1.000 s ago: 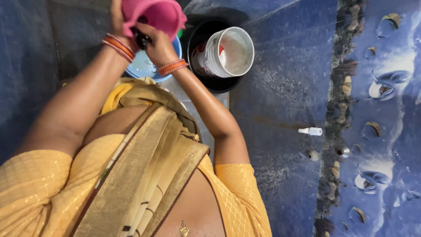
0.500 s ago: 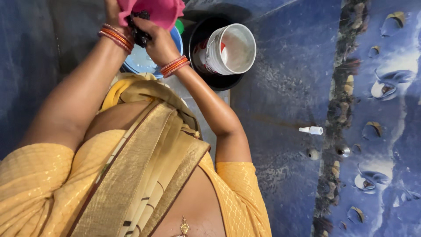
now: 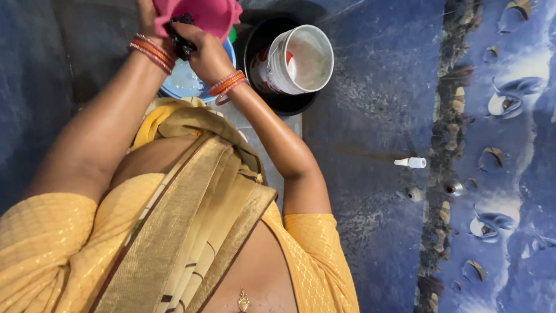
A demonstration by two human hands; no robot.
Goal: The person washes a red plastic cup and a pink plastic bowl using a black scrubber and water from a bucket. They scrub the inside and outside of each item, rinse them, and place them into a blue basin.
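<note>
- Nearest the camera, lower left and centre of the frame, the person's yellow woven garment with a gold-edged drape [image 3: 174,243] fills the view; both bare arms reach from it toward the upper left.
- The step in hand looks like scrubbing or wiping: the right hand [image 3: 202,55], bangles at the wrist, is closed on a small dark scrubber-like object [image 3: 182,40] pressed to the pink plastic vessel [image 3: 202,14].
- The left hand [image 3: 147,20] is clamped on that vessel's edge at the top of the frame, steadying it.
- Just beneath, a light blue round basin [image 3: 185,84] holds pale, watery liquid.
- Right of it, a white plastic bucket [image 3: 298,61] lies tilted inside a black round tub [image 3: 272,98]; the bucket looks empty.
- On the blue patterned floor [image 3: 370,116], well apart at right, lies a small white bottle [image 3: 411,163].
</note>
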